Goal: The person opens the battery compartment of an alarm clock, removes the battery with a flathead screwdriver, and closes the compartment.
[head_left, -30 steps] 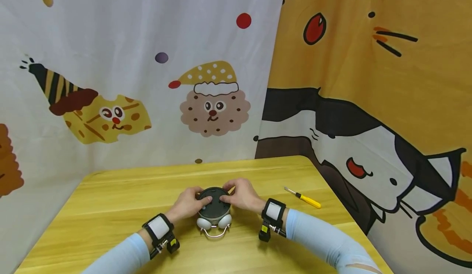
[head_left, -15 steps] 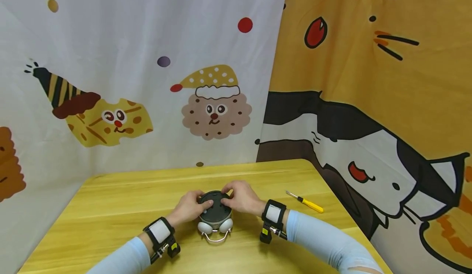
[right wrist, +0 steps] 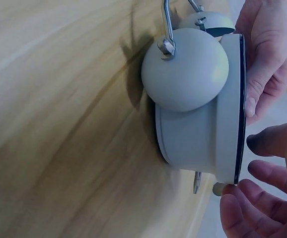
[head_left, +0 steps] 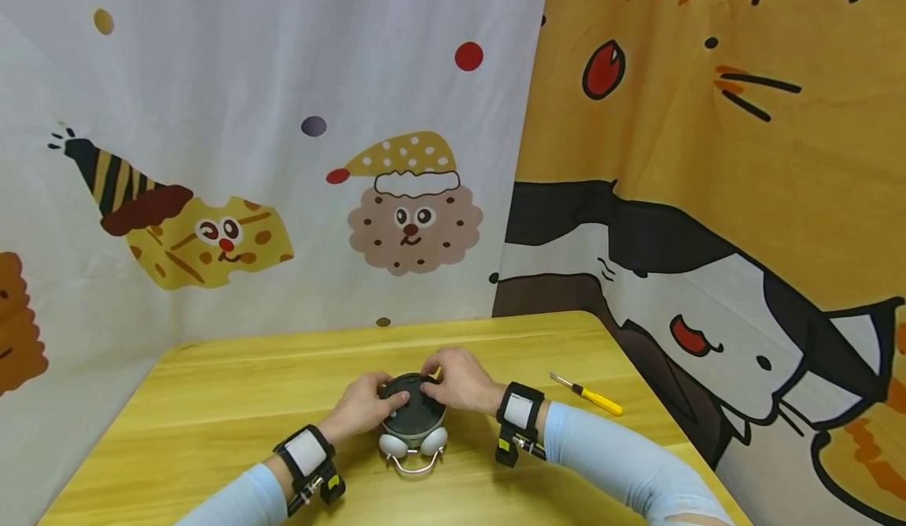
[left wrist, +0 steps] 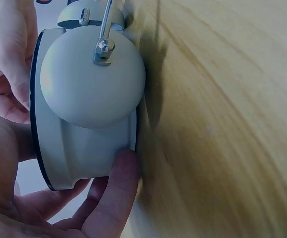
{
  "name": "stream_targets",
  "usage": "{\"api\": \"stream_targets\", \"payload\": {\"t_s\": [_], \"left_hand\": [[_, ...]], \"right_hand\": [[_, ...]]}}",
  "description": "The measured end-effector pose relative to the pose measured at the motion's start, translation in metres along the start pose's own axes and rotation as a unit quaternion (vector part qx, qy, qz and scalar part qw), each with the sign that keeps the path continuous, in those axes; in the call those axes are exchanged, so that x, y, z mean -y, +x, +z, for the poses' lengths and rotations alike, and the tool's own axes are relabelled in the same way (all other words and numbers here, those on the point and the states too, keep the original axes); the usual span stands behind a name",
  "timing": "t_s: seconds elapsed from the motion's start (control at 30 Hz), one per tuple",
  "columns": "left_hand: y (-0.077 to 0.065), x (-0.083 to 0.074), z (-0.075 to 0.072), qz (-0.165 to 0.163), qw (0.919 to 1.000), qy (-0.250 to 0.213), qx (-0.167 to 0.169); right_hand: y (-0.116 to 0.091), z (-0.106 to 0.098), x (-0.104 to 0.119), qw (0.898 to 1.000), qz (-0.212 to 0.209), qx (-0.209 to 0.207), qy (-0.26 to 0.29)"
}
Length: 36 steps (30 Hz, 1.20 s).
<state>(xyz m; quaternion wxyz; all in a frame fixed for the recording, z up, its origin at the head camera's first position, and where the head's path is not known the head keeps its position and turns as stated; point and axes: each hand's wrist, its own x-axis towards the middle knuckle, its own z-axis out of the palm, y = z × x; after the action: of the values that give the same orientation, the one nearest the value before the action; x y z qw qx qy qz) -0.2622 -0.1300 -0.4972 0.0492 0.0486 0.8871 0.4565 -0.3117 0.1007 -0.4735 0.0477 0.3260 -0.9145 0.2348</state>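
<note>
A grey twin-bell alarm clock (head_left: 416, 424) lies face down on the wooden table, its dark round back upward. Its bells and wire handle (head_left: 418, 471) point toward the person. The left hand (head_left: 359, 408) grips the clock's left side, thumb over the back; in the left wrist view one finger (left wrist: 117, 191) lies along the pale casing. At the far right rim, the right hand (head_left: 462, 384) holds the edge between thumb and curled fingers. A short metal foot (right wrist: 197, 182) sticks out of the casing in the right wrist view, near those fingertips.
A screwdriver (head_left: 587, 395) with a yellow handle lies on the table (head_left: 233, 400) to the right of the hands. Cartoon-printed curtains (head_left: 248, 117) hang behind the table and along its right side.
The head view has tilted slightly, so everything sits lower in the picture. The right hand's fingers have shifted a little along the far rim. The left hand keeps its grip.
</note>
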Motion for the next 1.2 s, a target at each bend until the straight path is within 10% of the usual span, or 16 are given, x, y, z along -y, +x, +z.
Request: {"api": "stream_targets", "payload": {"t_s": [1.2], "left_hand": [[0.002,-0.001,0.003,0.005,0.9997,0.02,-0.016]], "right_hand": [[0.022,0.0,0.009,0.988,-0.032,0.086,-0.128]]}}
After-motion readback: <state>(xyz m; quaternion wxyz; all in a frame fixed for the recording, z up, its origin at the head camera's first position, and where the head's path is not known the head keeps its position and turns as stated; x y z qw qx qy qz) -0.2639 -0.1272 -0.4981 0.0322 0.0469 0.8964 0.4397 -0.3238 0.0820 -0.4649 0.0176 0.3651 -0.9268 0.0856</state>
